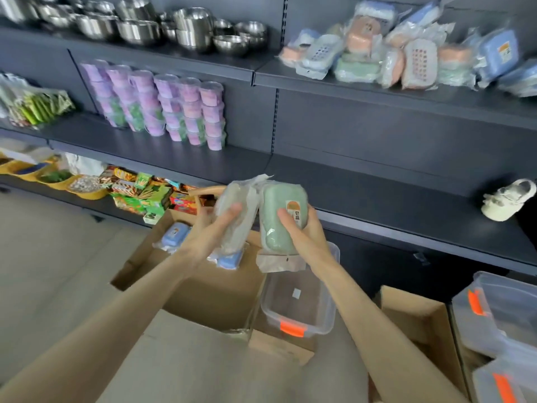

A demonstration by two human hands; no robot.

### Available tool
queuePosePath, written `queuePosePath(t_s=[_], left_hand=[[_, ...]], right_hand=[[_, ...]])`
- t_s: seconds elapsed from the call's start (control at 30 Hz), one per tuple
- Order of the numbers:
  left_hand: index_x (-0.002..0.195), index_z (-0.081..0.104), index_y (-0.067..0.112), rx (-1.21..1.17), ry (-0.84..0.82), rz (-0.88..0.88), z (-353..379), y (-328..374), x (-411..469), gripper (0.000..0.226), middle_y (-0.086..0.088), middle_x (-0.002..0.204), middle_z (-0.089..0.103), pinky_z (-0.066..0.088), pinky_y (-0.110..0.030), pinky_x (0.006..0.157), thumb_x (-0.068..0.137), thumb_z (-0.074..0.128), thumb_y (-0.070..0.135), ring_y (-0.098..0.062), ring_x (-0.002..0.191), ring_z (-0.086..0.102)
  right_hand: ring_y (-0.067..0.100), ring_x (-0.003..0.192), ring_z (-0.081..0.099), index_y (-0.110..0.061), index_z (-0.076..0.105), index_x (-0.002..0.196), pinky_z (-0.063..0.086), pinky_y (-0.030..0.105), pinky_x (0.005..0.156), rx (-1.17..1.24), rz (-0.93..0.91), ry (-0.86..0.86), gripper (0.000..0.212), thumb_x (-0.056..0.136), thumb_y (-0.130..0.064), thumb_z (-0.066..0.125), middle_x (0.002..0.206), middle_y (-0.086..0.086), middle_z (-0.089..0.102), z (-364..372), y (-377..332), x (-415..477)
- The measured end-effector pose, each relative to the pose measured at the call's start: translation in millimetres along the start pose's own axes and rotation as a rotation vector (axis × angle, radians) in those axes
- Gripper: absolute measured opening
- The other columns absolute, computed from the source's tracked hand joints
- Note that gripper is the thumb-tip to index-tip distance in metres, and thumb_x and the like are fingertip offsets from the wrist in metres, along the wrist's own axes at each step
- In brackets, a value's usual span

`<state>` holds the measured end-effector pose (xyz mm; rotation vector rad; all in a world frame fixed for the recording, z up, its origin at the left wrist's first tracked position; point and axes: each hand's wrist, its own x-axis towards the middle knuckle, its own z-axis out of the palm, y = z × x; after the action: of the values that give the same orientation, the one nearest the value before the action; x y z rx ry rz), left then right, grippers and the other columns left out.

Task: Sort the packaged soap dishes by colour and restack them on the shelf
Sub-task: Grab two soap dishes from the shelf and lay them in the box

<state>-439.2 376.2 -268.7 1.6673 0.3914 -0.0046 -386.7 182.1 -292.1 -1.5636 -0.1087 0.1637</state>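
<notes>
**Green plastic, slick film: two packs held over the box**

My right hand (pixel 308 234) curls round a green soap dish (pixel 279 199), label toward me. My left hand (pixel 209 231) grips a second packaged dish (pixel 232 196) edge-on, just beside the first. Both hang above the cardboard box (pixel 209 295), where blue dishes (pixel 174 235) lie.

As I judge it, the loose wrap could slide under my fingers and drop a pack into the box or the clear tub (pixel 319 301). The left pack looks pale through its film, so I might sort it as green wrongly. The mixed pile (pixel 406 59) on the upper shelf lies untidily, so pulling one pack out could spill its neighbours.
</notes>
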Motion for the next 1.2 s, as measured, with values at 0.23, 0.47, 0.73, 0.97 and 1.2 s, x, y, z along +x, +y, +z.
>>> queuePosePath(t_s=[0.23,0.47,0.73,0.97,1.2], left_hand=[[0.137,0.032,0.023,0.09,-0.002,-0.055,-100,-55,55,0.067,0.0,0.126,0.055,0.046,-0.028,0.085,0.085,0.055,0.058,-0.018,0.109,0.056],[0.123,0.035,0.016,0.32,0.024,-0.174,-144,-114,125,0.075,0.007,0.101,0.049,0.04,-0.024,0.07,0.072,0.073,0.056,-0.007,0.084,0.051],[0.13,0.03,0.006,0.518,-0.162,-0.284,-119,-192,227,0.087,-0.01,0.128,0.05,0.043,-0.041,0.098,0.075,0.062,0.065,-0.03,0.119,0.049],[0.132,0.028,0.011,0.513,-0.279,-0.436,-86,-257,312,0.07,-0.011,0.13,0.038,0.046,-0.049,0.097,0.086,0.056,0.056,-0.032,0.114,0.049],[0.132,0.032,0.012,0.607,-0.255,-0.474,-52,-319,381,0.076,-0.01,0.124,0.051,0.052,-0.047,0.088,0.082,0.06,0.06,-0.03,0.104,0.058]], right_hand=[[-0.003,0.093,0.064,-0.033,0.041,0.129,0.055,0.018,0.072,0.001,0.091,0.038,0.064,0.076,-0.051,0.073,0.107,-0.017,0.062,111,52,23],[0.004,0.087,0.069,-0.036,0.057,0.1,0.056,0.024,0.064,0.001,0.233,0.105,0.033,0.078,-0.027,0.08,0.092,-0.017,0.071,158,115,54],[0.012,0.091,0.07,-0.015,0.057,0.118,0.058,0.025,0.068,-0.105,0.408,0.201,0.047,0.078,-0.025,0.081,0.102,0.001,0.07,152,205,118],[-0.005,0.099,0.05,-0.012,0.041,0.136,0.051,0.011,0.077,-0.411,0.557,0.288,0.075,0.077,-0.037,0.079,0.113,-0.002,0.042,134,288,178],[0.036,0.122,0.042,-0.008,0.035,0.142,0.038,0.044,0.105,-0.618,0.744,0.308,0.086,0.076,-0.044,0.077,0.132,0.017,0.035,123,367,231]])
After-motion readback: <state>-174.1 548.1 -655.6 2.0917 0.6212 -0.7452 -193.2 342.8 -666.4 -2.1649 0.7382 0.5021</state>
